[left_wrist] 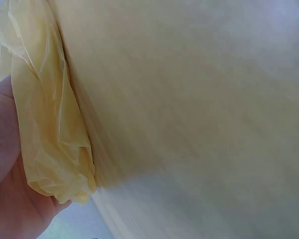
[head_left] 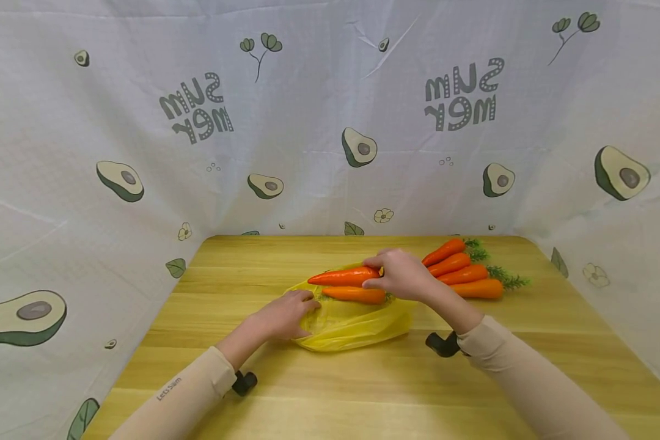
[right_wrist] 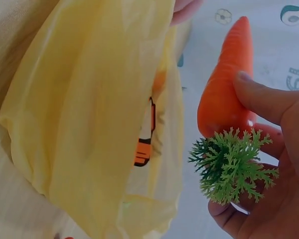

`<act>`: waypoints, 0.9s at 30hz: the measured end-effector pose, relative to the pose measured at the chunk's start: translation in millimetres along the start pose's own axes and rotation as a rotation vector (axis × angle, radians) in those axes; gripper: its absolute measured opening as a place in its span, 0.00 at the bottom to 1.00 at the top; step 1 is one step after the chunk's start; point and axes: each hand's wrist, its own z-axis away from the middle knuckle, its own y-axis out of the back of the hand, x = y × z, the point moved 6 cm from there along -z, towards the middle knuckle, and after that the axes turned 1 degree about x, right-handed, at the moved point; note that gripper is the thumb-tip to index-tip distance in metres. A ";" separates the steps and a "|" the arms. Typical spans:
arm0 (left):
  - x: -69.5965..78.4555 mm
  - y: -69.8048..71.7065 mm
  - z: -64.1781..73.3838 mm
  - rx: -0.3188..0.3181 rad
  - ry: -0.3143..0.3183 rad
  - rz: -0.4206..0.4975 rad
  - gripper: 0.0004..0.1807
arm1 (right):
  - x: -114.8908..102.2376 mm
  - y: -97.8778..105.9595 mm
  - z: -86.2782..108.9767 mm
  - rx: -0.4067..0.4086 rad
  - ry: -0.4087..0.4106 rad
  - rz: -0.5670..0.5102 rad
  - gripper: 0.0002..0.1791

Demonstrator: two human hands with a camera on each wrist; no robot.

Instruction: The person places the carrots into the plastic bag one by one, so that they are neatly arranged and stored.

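Note:
A yellow plastic bag point(head_left: 357, 333) lies in the middle of the wooden table with its mouth spread. At its left side my left hand point(head_left: 288, 313) holds the rim, the fingers curled over the edge. Plastic folds point(left_wrist: 50, 114) bunch against that palm in the left wrist view. My right hand point(head_left: 401, 274) pinches an orange carrot point(head_left: 343, 277) near its thick end, above the bag's opening. In the right wrist view, green leaves point(right_wrist: 234, 164) hang from this carrot below the thumb. Another carrot point(head_left: 354, 295) lies at the bag's mouth, just below the held one.
Several more carrots point(head_left: 475, 289) with leafy tops lie side by side at the back right of the table point(head_left: 225, 263). A white curtain point(head_left: 308, 110) printed with avocados hangs behind and along both sides. Black wrist mounts point(head_left: 442, 344) stick out under the sleeves.

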 end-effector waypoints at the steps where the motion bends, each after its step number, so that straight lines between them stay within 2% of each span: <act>1: -0.1 0.2 0.1 0.002 -0.001 0.001 0.35 | -0.1 -2.0 -0.9 -0.001 -0.001 0.003 0.28; 16: -1.4 -0.5 -1.3 0.002 -0.009 0.005 0.34 | 10.4 -30.8 -2.7 -0.037 -0.059 0.054 0.30; 27: -0.6 0.4 -2.0 0.004 0.011 0.003 0.35 | 16.2 -47.4 6.7 -0.058 -0.071 0.067 0.29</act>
